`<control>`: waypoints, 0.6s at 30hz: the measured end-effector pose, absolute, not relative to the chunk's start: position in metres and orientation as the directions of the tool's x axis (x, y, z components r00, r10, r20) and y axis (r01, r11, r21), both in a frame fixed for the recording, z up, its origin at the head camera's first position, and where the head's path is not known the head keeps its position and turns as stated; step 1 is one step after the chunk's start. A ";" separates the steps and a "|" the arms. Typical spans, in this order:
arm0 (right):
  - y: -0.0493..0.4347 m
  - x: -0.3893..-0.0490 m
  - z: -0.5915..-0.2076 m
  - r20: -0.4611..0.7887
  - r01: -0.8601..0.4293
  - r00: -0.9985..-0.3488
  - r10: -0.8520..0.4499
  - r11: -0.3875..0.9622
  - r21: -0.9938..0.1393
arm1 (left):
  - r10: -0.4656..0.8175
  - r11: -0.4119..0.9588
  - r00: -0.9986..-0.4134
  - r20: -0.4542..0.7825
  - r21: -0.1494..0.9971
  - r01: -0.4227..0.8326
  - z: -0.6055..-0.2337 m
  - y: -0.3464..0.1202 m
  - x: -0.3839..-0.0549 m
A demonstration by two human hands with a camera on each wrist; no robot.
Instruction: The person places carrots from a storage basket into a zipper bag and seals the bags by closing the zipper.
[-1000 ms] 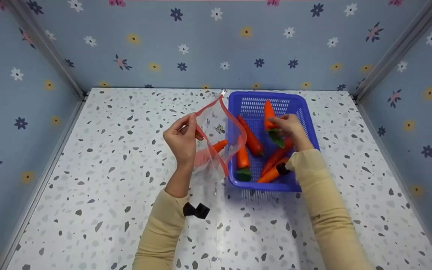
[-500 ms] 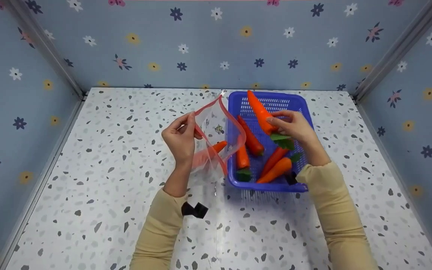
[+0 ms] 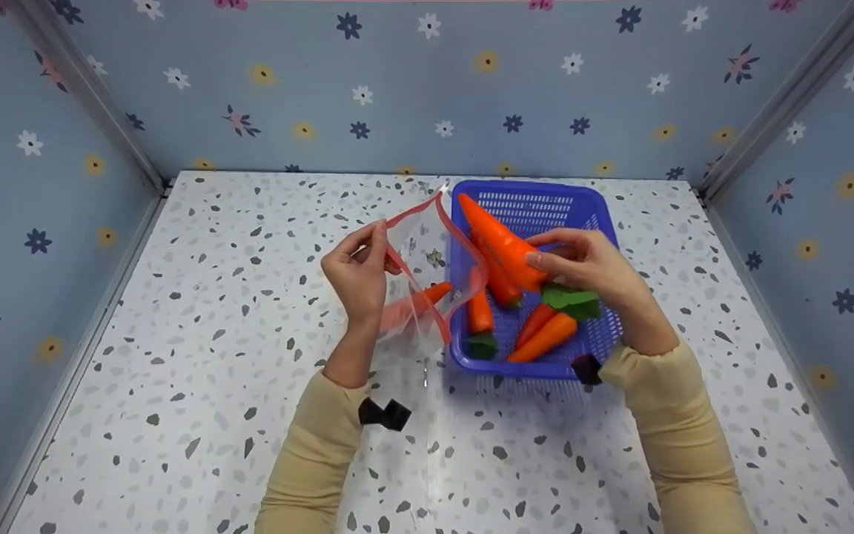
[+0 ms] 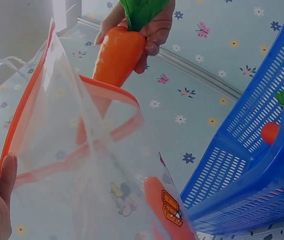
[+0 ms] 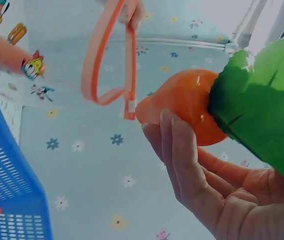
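My left hand (image 3: 359, 276) pinches the red-edged rim of a clear zip bag (image 3: 427, 245), whose mouth gapes toward the basket. Inside the bag lies one orange carrot (image 4: 164, 210), showing through the printed plastic. Over the blue basket (image 3: 531, 368), my right hand (image 3: 588, 268) grips a large carrot (image 3: 497, 241) near its leafy end, thumb on one side and fingers on the other. The carrot's tip points up and left, close to the bag's mouth. Its green leaves (image 5: 262, 100) hang below the palm side.
Several more carrots lie in the basket, among them a red one (image 3: 502, 288) and an orange one (image 3: 545, 339). The basket stands right beside the bag on a speckled white table (image 3: 197, 334). Flowered panels (image 3: 427, 89) enclose the table at the back and sides.
My right hand has lifted the carrot up from the basket's bottom and drawn back toward me, while the carrot's tip has swung left toward the bag. The left hand stays nearly still.
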State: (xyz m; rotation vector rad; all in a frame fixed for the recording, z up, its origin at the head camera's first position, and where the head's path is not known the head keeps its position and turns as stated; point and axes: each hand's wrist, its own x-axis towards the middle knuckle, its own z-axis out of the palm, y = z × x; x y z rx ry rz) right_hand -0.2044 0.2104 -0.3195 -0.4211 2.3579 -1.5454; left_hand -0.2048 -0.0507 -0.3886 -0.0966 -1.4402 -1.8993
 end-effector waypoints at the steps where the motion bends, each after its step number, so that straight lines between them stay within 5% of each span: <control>1: 0.211 -0.203 -0.319 -0.073 -0.098 -0.908 -0.412 0.378 -0.921 | -0.504 -0.096 -0.725 0.469 0.804 0.587 -0.389 -0.051 -0.205; 18: 0.178 -0.210 -0.323 -0.170 -0.082 -0.831 -0.530 0.418 -0.905 | -0.498 -0.108 -0.739 0.454 0.813 0.573 -0.391 -0.047 -0.205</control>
